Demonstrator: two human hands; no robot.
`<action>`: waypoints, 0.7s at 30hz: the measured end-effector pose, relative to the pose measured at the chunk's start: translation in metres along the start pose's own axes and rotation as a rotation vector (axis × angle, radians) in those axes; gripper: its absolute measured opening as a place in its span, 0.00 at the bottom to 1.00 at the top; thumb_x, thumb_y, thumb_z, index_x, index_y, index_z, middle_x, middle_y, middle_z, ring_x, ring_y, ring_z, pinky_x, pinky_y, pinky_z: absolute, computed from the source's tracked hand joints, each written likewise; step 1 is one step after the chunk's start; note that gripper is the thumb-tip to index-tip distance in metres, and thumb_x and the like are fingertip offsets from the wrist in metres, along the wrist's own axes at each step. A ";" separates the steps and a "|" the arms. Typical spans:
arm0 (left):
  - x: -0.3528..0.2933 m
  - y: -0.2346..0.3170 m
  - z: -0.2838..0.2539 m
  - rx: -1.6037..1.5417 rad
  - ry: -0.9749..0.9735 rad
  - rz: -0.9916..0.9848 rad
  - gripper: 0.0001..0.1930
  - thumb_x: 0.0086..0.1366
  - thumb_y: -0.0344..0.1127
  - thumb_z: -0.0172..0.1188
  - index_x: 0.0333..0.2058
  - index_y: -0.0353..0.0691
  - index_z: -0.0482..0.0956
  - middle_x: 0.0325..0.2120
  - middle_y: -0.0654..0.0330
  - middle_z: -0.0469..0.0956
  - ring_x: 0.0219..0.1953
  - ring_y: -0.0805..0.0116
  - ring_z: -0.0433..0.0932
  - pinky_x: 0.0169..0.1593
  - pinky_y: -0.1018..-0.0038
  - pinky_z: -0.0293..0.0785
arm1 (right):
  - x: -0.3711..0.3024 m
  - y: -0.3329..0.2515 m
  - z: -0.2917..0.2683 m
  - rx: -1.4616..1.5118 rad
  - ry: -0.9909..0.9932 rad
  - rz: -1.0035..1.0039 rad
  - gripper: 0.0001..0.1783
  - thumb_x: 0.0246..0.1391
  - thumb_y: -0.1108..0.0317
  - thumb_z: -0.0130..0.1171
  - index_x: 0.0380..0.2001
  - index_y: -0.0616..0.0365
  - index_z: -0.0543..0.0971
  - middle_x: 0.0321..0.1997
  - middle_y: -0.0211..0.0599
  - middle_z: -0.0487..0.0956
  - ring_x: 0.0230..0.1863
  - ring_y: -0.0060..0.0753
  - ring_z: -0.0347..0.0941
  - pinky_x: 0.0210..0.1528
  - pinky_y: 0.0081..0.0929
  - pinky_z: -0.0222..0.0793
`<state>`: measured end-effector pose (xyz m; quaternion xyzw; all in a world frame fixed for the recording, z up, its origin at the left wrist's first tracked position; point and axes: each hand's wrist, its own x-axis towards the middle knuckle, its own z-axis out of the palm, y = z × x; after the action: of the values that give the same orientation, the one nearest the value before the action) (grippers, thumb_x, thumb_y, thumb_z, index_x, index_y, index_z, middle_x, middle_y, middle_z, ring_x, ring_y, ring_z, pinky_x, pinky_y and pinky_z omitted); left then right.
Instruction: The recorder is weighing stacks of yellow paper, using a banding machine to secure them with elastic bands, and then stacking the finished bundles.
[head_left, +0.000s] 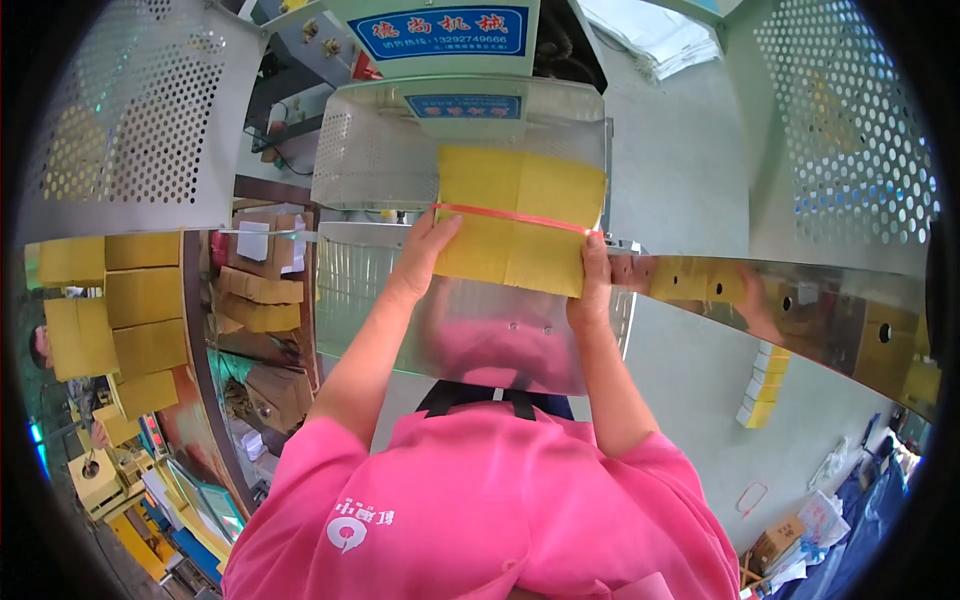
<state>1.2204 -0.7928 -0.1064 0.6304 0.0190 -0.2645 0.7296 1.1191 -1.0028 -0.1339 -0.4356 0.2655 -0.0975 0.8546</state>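
Between my two hands is a bundle of yellow paper with a crease down its middle. A thin red strap crosses it from side to side. My left hand grips the bundle's left edge, its thumb on the top face just below the strap. At the right edge my right hand holds it, the thumb near the strap's end. The fingers underneath are hidden. The bundle is above a shiny metal machine table, in front of a clear guard panel.
Perforated metal panels flank the machine on both sides. A polished metal rail runs off to the right. Yellow bundles are stacked at the left, beside a shelf with cartons. More bundles stand on the floor at right.
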 end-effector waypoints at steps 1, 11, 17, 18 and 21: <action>0.000 0.000 -0.002 0.003 0.016 -0.002 0.26 0.65 0.44 0.57 0.56 0.36 0.69 0.46 0.61 0.75 0.49 0.74 0.71 0.54 0.75 0.65 | 0.000 0.001 0.000 0.022 -0.026 -0.021 0.32 0.62 0.48 0.49 0.61 0.58 0.63 0.57 0.32 0.69 0.58 0.26 0.63 0.60 0.26 0.57; -0.054 0.010 -0.041 0.600 -0.068 0.076 0.26 0.66 0.49 0.54 0.53 0.33 0.72 0.45 0.56 0.78 0.48 0.65 0.75 0.51 0.70 0.69 | -0.042 0.007 0.003 -0.329 -0.066 -0.121 0.31 0.64 0.54 0.49 0.64 0.60 0.63 0.53 0.35 0.73 0.56 0.31 0.66 0.59 0.27 0.58; -0.102 0.012 -0.100 1.056 -0.176 -0.040 0.26 0.68 0.54 0.50 0.42 0.32 0.80 0.34 0.58 0.82 0.38 0.57 0.81 0.40 0.63 0.74 | -0.108 0.012 -0.008 -1.097 0.058 -0.108 0.23 0.63 0.53 0.50 0.39 0.65 0.81 0.32 0.37 0.83 0.34 0.31 0.77 0.41 0.33 0.72; -0.100 0.002 -0.115 1.052 -0.201 -0.036 0.26 0.68 0.54 0.50 0.42 0.32 0.80 0.34 0.58 0.82 0.38 0.57 0.81 0.40 0.63 0.74 | -0.115 0.017 -0.018 -0.876 0.154 -0.129 0.23 0.64 0.54 0.50 0.37 0.66 0.81 0.28 0.35 0.82 0.31 0.29 0.77 0.38 0.32 0.72; -0.083 -0.029 -0.146 0.417 -0.054 -0.174 0.27 0.70 0.56 0.47 0.45 0.34 0.78 0.39 0.59 0.81 0.40 0.63 0.80 0.42 0.66 0.73 | -0.123 0.016 -0.036 -0.600 0.324 -0.140 0.24 0.65 0.54 0.48 0.35 0.67 0.80 0.25 0.32 0.80 0.30 0.21 0.74 0.35 0.28 0.71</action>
<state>1.1813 -0.6289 -0.1329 0.7561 -0.0013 -0.3415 0.5582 0.9957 -0.9691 -0.1190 -0.6634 0.3840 -0.1411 0.6265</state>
